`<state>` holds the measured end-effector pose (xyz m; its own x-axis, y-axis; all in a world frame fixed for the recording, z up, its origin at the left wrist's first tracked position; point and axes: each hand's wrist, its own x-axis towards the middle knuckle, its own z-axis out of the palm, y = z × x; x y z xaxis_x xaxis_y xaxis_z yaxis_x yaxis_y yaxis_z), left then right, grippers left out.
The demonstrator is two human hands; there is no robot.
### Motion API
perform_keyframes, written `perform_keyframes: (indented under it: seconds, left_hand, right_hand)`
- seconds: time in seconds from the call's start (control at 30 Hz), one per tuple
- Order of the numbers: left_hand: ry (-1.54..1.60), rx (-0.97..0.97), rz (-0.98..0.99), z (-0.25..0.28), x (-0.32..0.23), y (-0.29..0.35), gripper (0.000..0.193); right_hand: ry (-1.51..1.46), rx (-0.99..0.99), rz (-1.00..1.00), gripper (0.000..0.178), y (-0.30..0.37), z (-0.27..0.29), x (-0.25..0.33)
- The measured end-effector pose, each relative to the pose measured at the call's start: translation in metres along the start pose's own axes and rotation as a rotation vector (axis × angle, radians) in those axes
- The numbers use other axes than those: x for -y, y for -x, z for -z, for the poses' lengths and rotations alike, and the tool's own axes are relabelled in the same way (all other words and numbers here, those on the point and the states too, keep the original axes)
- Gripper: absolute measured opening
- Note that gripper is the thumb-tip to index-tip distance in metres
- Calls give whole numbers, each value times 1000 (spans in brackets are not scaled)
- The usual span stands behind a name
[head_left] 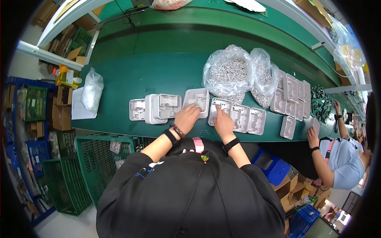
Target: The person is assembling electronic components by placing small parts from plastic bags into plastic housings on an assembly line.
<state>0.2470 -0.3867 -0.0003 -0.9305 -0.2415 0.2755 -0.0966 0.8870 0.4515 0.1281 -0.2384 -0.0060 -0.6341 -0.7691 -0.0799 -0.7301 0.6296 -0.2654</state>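
Black jacket (190, 190) nearest; left hand (187, 119) at grey housing (201, 101), right hand (224, 124) at pale tray (226, 106); whether fingers (218, 112) grip, I can't tell.

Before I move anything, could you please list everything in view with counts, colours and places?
Workbench: one, green, across the middle.
Housings: many, off-white, along the near edge and grouped right.
Bags of small parts: two, clear with pale contents, behind the housings.
Plastic bag: one, clear, bench's left end.
White sheet: one, white, partly behind that bag.
Pile of small pieces: one, dark green, bench's right.
Green crates: several, green, left.
Blue crates: several, blue, lower right and far left.
Cardboard boxes: several, brown, both sides.
Co-worker: one, light-blue clothing, far right.
Left hand: one, black wristband, at a housing.
Right hand: one, black wristband, at the next housing.
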Motion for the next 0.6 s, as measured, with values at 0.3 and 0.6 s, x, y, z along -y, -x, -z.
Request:
perform_keyframes:
  seconds: [0.3,0.6]
  left_hand:
    - [130,401,-219,1,19,11,31]
    - [-430,441,363,62,64,-19,54]
  right_hand:
    - [-34,-182,536,41,-9,-5,32]
    - [104,196,492,36,-4,-19,18]
